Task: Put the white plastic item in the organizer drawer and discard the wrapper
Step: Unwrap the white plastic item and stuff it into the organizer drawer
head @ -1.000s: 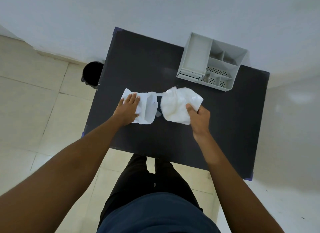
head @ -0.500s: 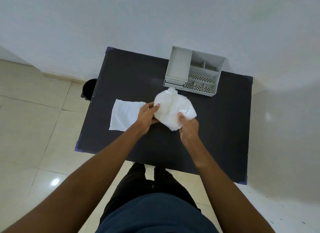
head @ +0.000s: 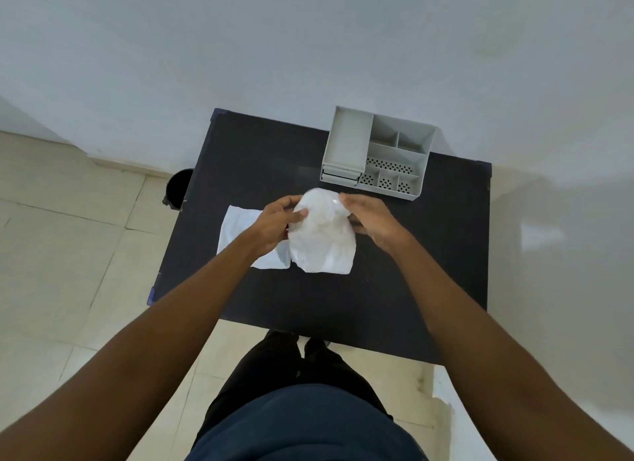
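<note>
Both forearms reach forward; left hand (head: 274, 222) and right hand (head: 372, 220) face inward, fingers curled.

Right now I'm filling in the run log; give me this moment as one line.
left hand: on white bundle | right hand: at bundle top | flat white sheet: on table | organizer: drawers closed

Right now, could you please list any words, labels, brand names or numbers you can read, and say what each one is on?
None can be read.
Crinkled white plastic bag held by the left hand and right hand: no print visible.
Flat white wrapper on the black table: blank.
Grey plastic organizer: only perforation holes, no label.
</note>
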